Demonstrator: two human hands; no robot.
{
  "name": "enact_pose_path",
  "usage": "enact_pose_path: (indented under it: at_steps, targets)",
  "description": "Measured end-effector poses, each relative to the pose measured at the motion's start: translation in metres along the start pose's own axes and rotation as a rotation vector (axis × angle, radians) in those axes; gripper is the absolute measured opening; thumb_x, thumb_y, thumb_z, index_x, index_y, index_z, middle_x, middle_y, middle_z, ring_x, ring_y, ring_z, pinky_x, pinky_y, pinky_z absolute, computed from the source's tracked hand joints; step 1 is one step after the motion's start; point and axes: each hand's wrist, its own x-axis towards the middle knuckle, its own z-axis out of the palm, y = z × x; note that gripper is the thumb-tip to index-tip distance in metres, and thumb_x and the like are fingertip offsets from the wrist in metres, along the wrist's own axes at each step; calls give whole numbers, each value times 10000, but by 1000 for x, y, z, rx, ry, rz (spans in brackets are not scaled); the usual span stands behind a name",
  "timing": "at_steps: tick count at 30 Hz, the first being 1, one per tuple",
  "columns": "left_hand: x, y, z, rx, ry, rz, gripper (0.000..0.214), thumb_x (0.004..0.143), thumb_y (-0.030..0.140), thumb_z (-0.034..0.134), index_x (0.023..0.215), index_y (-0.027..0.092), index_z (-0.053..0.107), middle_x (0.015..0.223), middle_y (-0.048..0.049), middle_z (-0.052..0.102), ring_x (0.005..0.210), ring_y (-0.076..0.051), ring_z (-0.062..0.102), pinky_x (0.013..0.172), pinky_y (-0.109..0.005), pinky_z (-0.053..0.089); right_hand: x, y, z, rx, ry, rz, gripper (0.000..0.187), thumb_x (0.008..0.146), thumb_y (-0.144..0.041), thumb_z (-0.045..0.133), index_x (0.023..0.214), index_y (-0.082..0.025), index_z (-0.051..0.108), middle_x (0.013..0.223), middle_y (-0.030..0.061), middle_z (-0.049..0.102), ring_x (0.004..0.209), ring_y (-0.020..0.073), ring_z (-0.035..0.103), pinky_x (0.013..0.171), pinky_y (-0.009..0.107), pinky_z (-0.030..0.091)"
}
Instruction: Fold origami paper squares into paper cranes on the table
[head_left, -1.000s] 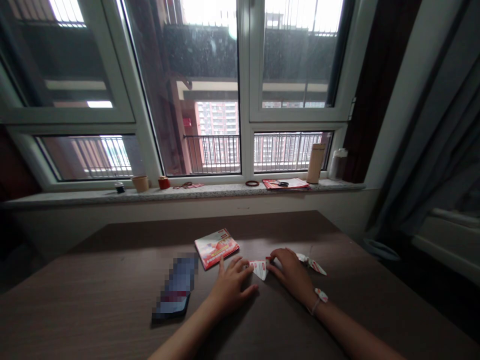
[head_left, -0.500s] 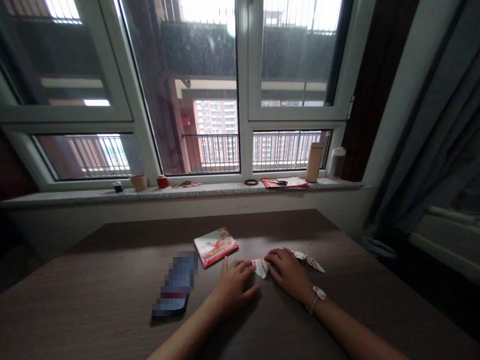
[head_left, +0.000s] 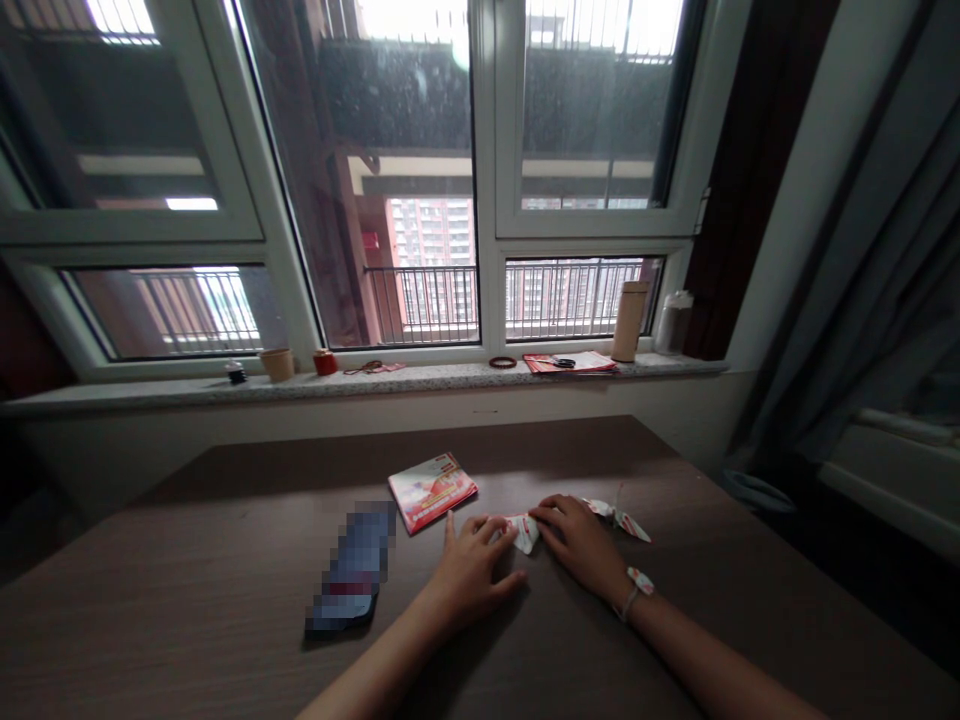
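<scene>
My left hand (head_left: 466,572) and my right hand (head_left: 579,540) both rest on a dark wooden table (head_left: 187,600), meeting over a small folded piece of red-and-white paper (head_left: 522,531). The left fingertips press on its left side and the right fingers lie flat on its right side. A folded red-and-white paper shape (head_left: 621,521) lies just beyond my right hand. A small paper piece (head_left: 640,581) sits by my right wrist.
A red-and-white booklet (head_left: 432,491) lies on the table ahead of my left hand, a dark phone (head_left: 352,573) to its left. The windowsill (head_left: 150,388) carries cups, a red jar, a bracelet, papers, a tall flask (head_left: 630,321) and a jar. A curtain hangs at the right.
Both hands have shifted slightly on the folded paper, pressing closer together over it. Nothing else on the table has moved.
</scene>
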Motion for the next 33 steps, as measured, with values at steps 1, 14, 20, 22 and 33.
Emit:
enact_pose_path:
  at_steps: [1,14,20,22,33]
  targets:
    - [0,0,0,0,-3,-2,579,841,575,507,1376,379,404,1402,-43,480,1296,-328,365,1068,-720,49,0,0,0,-2,0,0,232,912,-243,508,1087,-267,658,1053,42,632,1007,200,550,935,336,403]
    - [1,2,-2,-1,-27,-17,525,847,560,505,1348,423,426,1408,-24,470,1301,-337,354,1030,-760,27,0,3,1,3,-25,32,289,901,-189,472,1103,-260,666,1064,55,627,1010,196,556,927,332,407]
    - [0,1,-1,3,-15,-14,447,842,541,528,1281,460,496,1406,-7,469,1301,-338,357,1032,-760,80,0,0,-2,-35,-29,26,284,893,-229,505,1127,-286,655,1078,51,612,1026,199,545,939,344,397]
    - [0,0,-1,0,-17,-8,445,838,530,540,1276,456,504,1412,-7,462,1306,-343,352,1026,-766,79,0,-2,-3,-55,-31,17,284,902,-240,500,1140,-292,647,1091,54,602,1034,200,539,937,340,398]
    - [-1,-4,5,-41,67,8,366,880,475,509,1228,378,567,1358,-16,527,1290,-307,391,1082,-700,-7,-2,-3,-1,-158,-85,-14,299,943,-279,446,1199,-303,599,1047,63,580,985,209,533,887,340,418]
